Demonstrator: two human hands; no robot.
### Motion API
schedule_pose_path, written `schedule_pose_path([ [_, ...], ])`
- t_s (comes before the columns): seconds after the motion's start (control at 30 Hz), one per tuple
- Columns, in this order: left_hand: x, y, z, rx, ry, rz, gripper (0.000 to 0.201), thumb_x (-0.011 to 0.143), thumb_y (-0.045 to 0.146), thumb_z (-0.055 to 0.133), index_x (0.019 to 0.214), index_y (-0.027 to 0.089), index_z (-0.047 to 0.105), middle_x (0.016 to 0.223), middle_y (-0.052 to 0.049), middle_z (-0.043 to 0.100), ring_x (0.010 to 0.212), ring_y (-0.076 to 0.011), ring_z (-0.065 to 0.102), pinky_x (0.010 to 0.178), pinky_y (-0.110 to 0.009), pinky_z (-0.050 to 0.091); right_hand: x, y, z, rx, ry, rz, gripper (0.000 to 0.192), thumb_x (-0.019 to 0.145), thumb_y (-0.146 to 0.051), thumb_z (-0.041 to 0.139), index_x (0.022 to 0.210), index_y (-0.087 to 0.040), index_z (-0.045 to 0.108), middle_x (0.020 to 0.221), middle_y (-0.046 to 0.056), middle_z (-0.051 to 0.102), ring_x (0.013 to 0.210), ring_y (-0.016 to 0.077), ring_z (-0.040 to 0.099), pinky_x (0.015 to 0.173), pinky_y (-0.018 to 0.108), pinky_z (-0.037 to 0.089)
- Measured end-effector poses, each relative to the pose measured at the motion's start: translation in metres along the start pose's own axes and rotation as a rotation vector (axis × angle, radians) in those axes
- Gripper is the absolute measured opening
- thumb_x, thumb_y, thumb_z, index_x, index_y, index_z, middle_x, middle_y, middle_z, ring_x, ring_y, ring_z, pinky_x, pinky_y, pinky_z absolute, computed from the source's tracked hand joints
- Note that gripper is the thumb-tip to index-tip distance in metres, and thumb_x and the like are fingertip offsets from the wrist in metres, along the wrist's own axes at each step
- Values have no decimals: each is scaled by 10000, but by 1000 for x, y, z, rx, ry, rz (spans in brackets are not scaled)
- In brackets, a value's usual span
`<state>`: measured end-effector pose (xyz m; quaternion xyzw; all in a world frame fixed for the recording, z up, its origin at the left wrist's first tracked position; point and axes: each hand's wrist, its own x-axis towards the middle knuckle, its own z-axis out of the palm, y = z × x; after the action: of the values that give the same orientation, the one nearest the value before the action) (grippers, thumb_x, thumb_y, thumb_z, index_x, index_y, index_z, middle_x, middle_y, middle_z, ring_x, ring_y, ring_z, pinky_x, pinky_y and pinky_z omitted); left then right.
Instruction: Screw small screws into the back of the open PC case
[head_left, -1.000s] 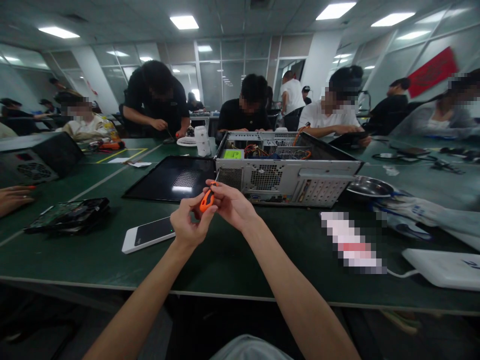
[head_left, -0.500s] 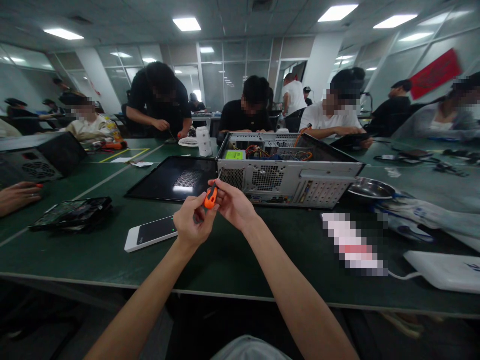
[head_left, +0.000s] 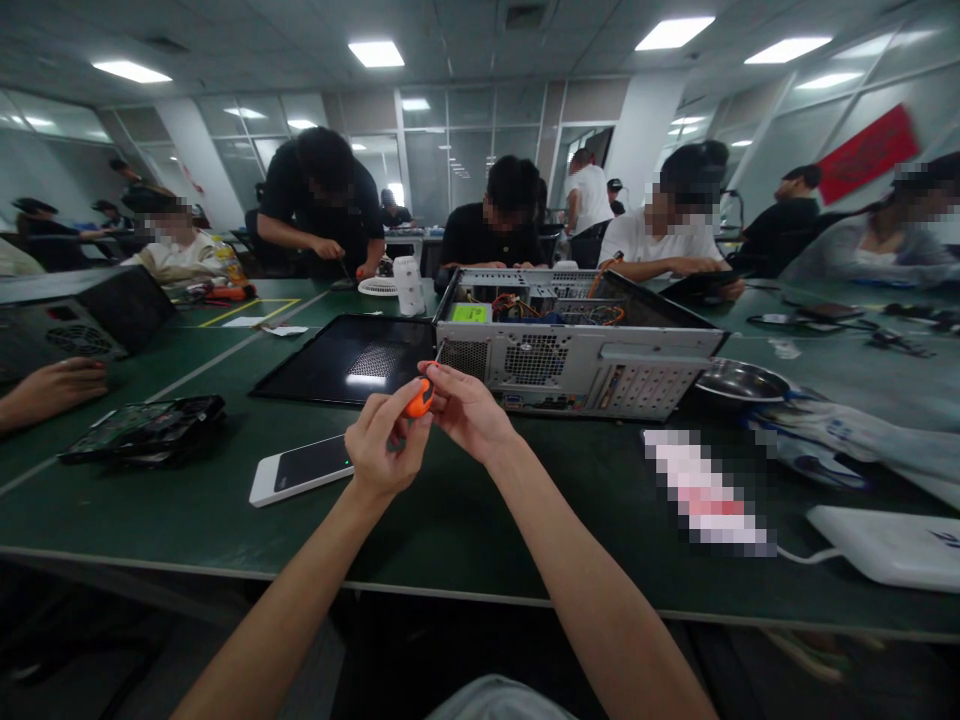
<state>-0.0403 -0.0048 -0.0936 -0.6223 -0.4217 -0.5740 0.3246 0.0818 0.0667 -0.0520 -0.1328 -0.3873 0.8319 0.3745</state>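
A glass-walled room point(head_left: 469, 130) with people point(head_left: 322, 200) at work lay beyond the computer case point(head_left: 525, 362), as did a tilted red banner point(head_left: 868, 155), any writing on it unreadable. The green table point(head_left: 450, 530) bore the open-topped case, a black panel point(head_left: 315, 358) at its left and, nearer and to its right, a white box point(head_left: 877, 547) whose dark marking was cut off. A metal bowl point(head_left: 739, 383) sat just right of the case, a white device point(head_left: 311, 468) front-left of it. Before the case's left end, hiding its lower corner, the left hand point(head_left: 381, 445) gripped the handle of an orange-and-black screwdriver point(head_left: 418, 400), the right hand point(head_left: 472, 412) pinching its front.
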Motion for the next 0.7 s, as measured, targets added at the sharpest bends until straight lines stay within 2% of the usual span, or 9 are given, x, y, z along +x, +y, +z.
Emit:
schedule_pose_path([
  [0.13,-1,-3,3,-40,54,-18,289,896,278,705,1165,188,651,807,-2,666,495,-57,476,459,-192,404,-2,0,3,11,-19,-3,117,840,-230,746,945,-181,732,816,-4,759,692,103,671,659,203,522],
  [0.2,-3,-5,5,-58,81,-25,283,881,285,729,1126,176,640,804,4,651,494,-49,482,445,-175,393,-4,-1,4,22,-53,12,151,859,-195,677,999,-179,728,895,23,785,755,126,697,688,221,545],
  [0.33,-6,-7,7,-32,98,-101,257,883,363,729,1009,168,617,805,7,639,481,-41,490,428,-167,384,-3,0,4,15,-55,6,206,829,-134,704,1028,-187,721,916,15,790,731,118,690,690,223,554],
  [0.43,-6,-6,6,-63,76,-148,329,881,371,725,1115,181,595,840,12,640,479,-41,502,418,-166,385,-1,2,4,25,-25,7,191,806,-156,773,989,-184,729,868,4,777,707,111,690,657,211,540],
  [0.53,-4,-3,3,-56,18,-68,377,890,312,694,1233,191,596,872,-10,667,498,-55,505,443,-191,406,0,4,3,29,-3,-4,190,777,-193,832,939,-185,734,828,-10,760,686,103,685,636,201,527],
  [0.6,-1,-1,2,-35,-5,-22,328,904,264,666,1221,193,628,879,-25,684,502,-59,489,467,-206,419,0,4,3,28,6,-19,191,771,-212,847,924,-186,735,812,-21,748,660,88,666,628,193,517],
  [0.7,-1,-1,3,-33,34,-24,287,907,260,678,1183,190,645,827,-5,673,487,-54,476,455,-197,404,0,4,3,30,15,-34,152,801,-219,820,921,-183,734,784,-25,738,643,80,651,615,184,504],
])
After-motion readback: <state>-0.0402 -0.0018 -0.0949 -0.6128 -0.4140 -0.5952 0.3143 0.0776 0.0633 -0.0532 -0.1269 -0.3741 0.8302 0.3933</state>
